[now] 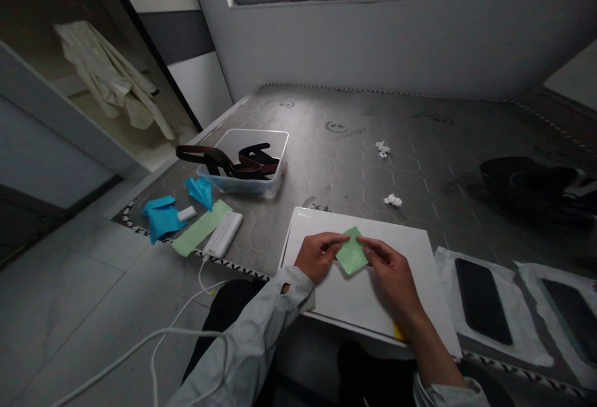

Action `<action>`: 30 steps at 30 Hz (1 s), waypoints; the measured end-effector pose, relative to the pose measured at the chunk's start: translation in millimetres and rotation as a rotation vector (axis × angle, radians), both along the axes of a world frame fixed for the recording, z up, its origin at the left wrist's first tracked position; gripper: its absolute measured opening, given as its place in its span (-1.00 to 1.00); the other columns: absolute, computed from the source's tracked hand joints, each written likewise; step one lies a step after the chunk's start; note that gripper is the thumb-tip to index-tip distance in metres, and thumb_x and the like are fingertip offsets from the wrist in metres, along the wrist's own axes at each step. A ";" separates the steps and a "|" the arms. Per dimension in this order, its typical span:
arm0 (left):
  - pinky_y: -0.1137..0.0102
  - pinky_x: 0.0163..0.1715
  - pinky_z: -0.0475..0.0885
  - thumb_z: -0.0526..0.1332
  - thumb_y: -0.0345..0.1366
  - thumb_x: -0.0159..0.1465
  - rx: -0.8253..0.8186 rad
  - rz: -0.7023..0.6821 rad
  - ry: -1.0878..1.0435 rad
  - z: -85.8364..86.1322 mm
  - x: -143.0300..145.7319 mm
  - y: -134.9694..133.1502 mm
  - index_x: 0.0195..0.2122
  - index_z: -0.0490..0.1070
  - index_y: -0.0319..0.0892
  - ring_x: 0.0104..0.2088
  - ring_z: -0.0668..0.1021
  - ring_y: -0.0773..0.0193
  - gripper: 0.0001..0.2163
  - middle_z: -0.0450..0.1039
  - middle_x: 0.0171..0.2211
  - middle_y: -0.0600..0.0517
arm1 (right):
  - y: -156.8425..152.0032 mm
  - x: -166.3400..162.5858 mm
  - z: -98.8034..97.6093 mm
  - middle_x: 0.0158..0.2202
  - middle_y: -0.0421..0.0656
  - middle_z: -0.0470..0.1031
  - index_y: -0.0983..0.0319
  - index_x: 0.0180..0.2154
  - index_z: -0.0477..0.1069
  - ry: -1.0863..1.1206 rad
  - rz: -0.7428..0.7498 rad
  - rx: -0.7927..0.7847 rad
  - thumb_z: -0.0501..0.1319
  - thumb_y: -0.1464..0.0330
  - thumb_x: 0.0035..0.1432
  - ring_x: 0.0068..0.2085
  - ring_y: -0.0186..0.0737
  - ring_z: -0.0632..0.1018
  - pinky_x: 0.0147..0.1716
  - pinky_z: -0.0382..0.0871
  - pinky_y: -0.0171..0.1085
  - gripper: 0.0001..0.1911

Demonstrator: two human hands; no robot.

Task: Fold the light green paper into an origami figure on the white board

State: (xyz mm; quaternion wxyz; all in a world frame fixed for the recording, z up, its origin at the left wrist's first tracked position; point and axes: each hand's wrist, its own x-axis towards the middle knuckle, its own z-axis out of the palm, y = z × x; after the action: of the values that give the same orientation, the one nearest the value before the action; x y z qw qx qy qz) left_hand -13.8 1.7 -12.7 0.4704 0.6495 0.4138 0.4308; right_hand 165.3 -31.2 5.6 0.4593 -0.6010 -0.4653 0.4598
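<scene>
A small light-green piece of folded paper (pixel 352 256) is held over a white board (pixel 336 304), its shape a diamond with one corner toward me. My left hand (pixel 318 255) pinches its left corner between thumb and fingers. On the opposite side, my right hand (pixel 389 267) grips the right corner, thumb and forefinger on the paper. Both sets of fingers are closed, and the rear of the paper is out of sight. The white board lies flat at the edge of the grey mattress (pixel 336 164), in front of my lap.
At left stand a clear plastic box (pixel 275 186) with belts, blue paper pieces (pixel 163 217), a green paper strip (pixel 200 230) and a white power bank (pixel 224 235) with a cable. Crumpled tissues (pixel 392 200) lie behind the board. Two dark phones, one nearer (pixel 482 300), rest at right.
</scene>
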 end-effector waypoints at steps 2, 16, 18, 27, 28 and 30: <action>0.45 -0.34 0.52 0.17 -0.40 0.27 -0.001 -0.004 -0.006 0.2 -0.2 0.1 -0.11 0.58 -0.17 -0.24 0.61 0.25 -0.76 0.62 -0.18 -0.05 | -0.3 2.9 1.4 -0.10 -0.04 0.61 0.21 -0.13 0.54 -0.033 0.034 -0.003 0.24 0.22 0.11 -0.11 -0.08 0.59 -0.10 0.48 -0.13 -0.68; 0.49 -0.44 0.49 0.16 -0.44 0.20 -0.081 0.043 -0.074 5.7 -0.5 1.1 -0.06 0.54 -0.20 -0.40 0.54 0.36 -0.70 0.55 -0.08 -0.06 | -2.2 10.9 -10.3 0.14 -0.10 0.35 0.05 0.01 0.47 -0.039 0.282 0.138 0.35 0.25 0.04 0.08 -0.08 0.48 0.06 0.46 -0.12 -0.56; 0.47 -0.42 0.48 0.15 -0.45 0.20 -0.074 0.034 -0.067 4.9 -0.8 1.0 -0.05 0.54 -0.19 -0.40 0.53 0.35 -0.69 0.55 -0.08 -0.07 | -0.8 11.5 -9.6 0.08 -0.08 0.42 0.10 -0.04 0.51 -0.055 0.249 0.132 0.36 0.21 0.02 0.01 -0.08 0.52 0.04 0.46 -0.10 -0.59; 0.46 -0.38 0.45 0.16 -0.26 0.29 -0.026 -0.065 -0.101 7.4 -6.4 -1.8 -0.02 0.52 -0.18 -0.25 0.55 0.25 -0.71 0.54 -0.08 -0.10 | -0.5 11.0 -0.1 -0.12 -0.07 0.58 0.16 -0.24 0.60 -0.134 0.137 0.106 0.31 0.09 0.05 -0.06 -0.06 0.55 -0.02 0.42 -0.13 -0.68; 0.46 -0.38 0.45 0.18 -0.23 0.29 -0.016 -0.074 -0.098 8.1 -6.7 -2.1 -0.02 0.52 -0.18 -0.24 0.56 0.24 -0.71 0.54 -0.08 -0.10 | -1.0 10.8 1.3 -0.13 -0.07 0.59 0.17 -0.26 0.60 -0.135 0.125 0.103 0.29 0.09 0.07 -0.08 -0.06 0.55 -0.03 0.41 -0.14 -0.68; 0.46 -0.38 0.44 0.22 -0.19 0.26 0.008 -0.083 -0.070 8.2 -6.2 -2.1 -0.02 0.53 -0.18 -0.26 0.56 0.24 -0.69 0.55 -0.10 -0.10 | -2.0 10.1 4.0 -0.17 -0.07 0.60 0.19 -0.29 0.59 -0.144 0.091 0.091 0.26 0.08 0.09 -0.12 -0.07 0.56 -0.08 0.42 -0.17 -0.67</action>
State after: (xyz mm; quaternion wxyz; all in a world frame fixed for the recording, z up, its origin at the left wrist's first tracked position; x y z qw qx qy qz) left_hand -20.0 -0.3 -4.5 0.4994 0.6527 0.3679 0.4350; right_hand 175.4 -33.3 9.6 0.4304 -0.5891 -0.5443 0.4142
